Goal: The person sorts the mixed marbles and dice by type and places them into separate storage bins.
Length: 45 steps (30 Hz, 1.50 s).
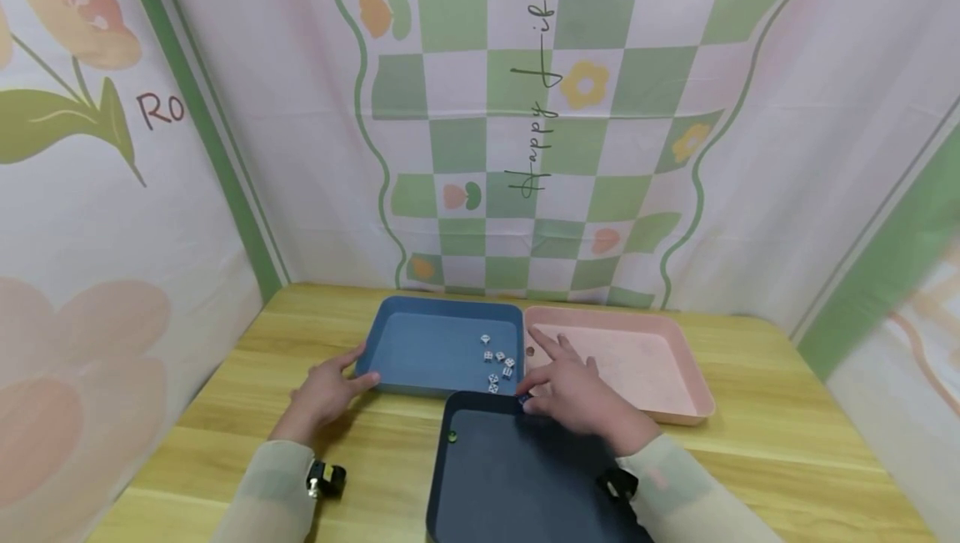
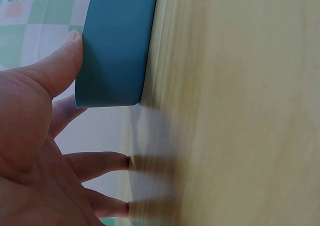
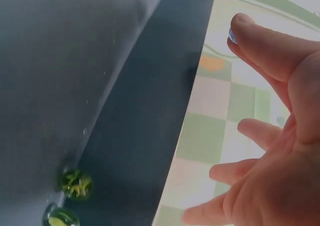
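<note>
My left hand point(image 1: 326, 393) holds the near left corner of a blue tray point(image 1: 423, 347), the thumb at its front and the index finger round the side. Its other fingertips touch the table in the left wrist view. Above the far rim of a dark tray point(image 1: 487, 485), my right hand point(image 1: 570, 393) pinches a small blue marble point(image 3: 232, 36) between thumb and index finger, mostly covered by them. The other fingers spread over a pink tray point(image 1: 637, 359). Several white dice point(image 1: 500, 356) lie in the blue tray's right part. Green glass marbles point(image 3: 77, 184) sit along the dark tray's edge.
A small brown marble point(image 1: 530, 351) lies at the pink tray's left side. The blue and pink trays stand side by side on the wooden table point(image 1: 780, 443), with the dark tray in front. A patterned cloth point(image 1: 517, 151) hangs behind the table.
</note>
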Motion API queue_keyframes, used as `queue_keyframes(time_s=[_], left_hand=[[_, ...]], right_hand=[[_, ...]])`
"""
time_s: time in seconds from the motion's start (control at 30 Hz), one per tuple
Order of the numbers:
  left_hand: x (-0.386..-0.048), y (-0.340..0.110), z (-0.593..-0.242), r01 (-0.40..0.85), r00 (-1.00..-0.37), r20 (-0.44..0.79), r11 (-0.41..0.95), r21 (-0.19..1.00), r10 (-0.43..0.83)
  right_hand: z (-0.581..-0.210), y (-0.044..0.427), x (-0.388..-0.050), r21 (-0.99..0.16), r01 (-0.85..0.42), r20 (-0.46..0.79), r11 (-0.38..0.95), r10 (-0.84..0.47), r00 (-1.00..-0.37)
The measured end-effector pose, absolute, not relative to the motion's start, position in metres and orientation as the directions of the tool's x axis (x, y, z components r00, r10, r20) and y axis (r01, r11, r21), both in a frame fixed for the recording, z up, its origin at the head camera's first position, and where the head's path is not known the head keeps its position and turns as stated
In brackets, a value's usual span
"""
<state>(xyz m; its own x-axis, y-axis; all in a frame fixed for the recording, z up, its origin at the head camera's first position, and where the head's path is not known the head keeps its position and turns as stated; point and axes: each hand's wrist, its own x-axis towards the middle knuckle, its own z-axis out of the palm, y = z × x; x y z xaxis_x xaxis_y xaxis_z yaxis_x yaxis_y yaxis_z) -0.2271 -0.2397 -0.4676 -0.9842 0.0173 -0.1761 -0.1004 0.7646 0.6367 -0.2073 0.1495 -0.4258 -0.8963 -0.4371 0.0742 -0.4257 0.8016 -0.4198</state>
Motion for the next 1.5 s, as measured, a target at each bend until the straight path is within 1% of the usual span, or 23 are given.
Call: queue_keyframes(time_s=[0.17,0.3,0.5,0.57,0.7,0.77,0.83,1.07,1.33,1.5], left_hand=[[-0.227,-0.24,-0.468,-0.104,-0.983,-0.181,0.767,0.633,0.016],[-0.227,-0.24,-0.468,-0.105,-0.983,-0.182,0.767,0.633,0.015],[-0.226,-0.24,-0.468,-0.105,-0.983,-0.181,0.767,0.633,0.014],[-0.227,-0.241,-0.469,-0.105,-0.983,-0.18,0.769,0.631,0.014],[-0.228,-0.241,-0.47,-0.106,-0.984,-0.18,0.769,0.631,0.012],[-0.229,-0.241,-0.47,-0.107,-0.983,-0.181,0.767,0.633,0.012],[-0.229,-0.241,-0.47,-0.107,-0.983,-0.181,0.765,0.635,0.013],[-0.228,-0.242,-0.47,-0.102,-0.984,-0.178,0.773,0.627,0.014],[-0.228,-0.241,-0.47,-0.1,-0.984,-0.179,0.775,0.624,0.018],[-0.229,-0.241,-0.471,-0.101,-0.984,-0.18,0.777,0.622,0.017]], right_hand=[[-0.425,0.161,-0.213,-0.454,-0.436,0.137,0.777,-0.422,-0.896],[-0.425,0.171,-0.221,-0.518,-0.41,0.163,0.75,-0.385,-0.909],[-0.428,0.184,-0.235,-0.621,-0.348,0.136,0.702,-0.34,-0.93],[-0.427,0.186,-0.238,-0.644,-0.297,0.105,0.705,-0.303,-0.947],[-0.424,0.186,-0.242,-0.625,-0.126,0.008,0.771,-0.155,-0.988],[-0.422,0.187,-0.244,-0.606,-0.046,-0.041,0.794,-0.089,-0.995],[-0.423,0.187,-0.247,-0.595,-0.002,-0.072,0.804,-0.056,-0.996],[-0.427,0.19,-0.259,-0.568,0.023,-0.107,0.823,-0.047,-0.993],[-0.432,0.19,-0.272,-0.549,0.071,-0.129,0.833,0.0,-0.992],[-0.434,0.19,-0.276,-0.554,0.058,-0.128,0.83,-0.017,-0.992]])
